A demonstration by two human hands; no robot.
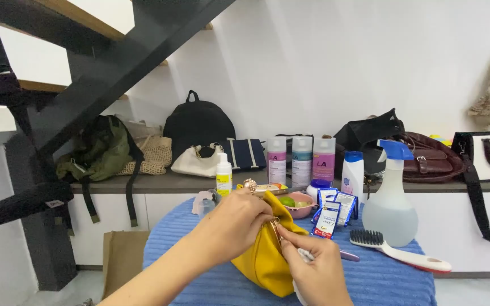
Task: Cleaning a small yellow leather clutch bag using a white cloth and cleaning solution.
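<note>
Pouch (pixel 262 258) on bench (pixel 392 283) looks unopened; I see left hand (pixel 239 218) pinching its top, right hand (pixel 316 272) gripping the zip pull.

three tall bottles (pixel 301 160), one spray bottle (pixel 391 201), one brush (pixel 399 253).

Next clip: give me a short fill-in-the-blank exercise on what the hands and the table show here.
1. Both hands, left hand and right hand, work at the top of a ____ coloured bag.
2. The spray bottle has a ____ coloured trigger head.
3. The white-handled brush lies on the ____ coloured table cover.
4. The green fruit sits in a ____ coloured bowl.

Missing words: yellow; blue; blue; pink
</note>
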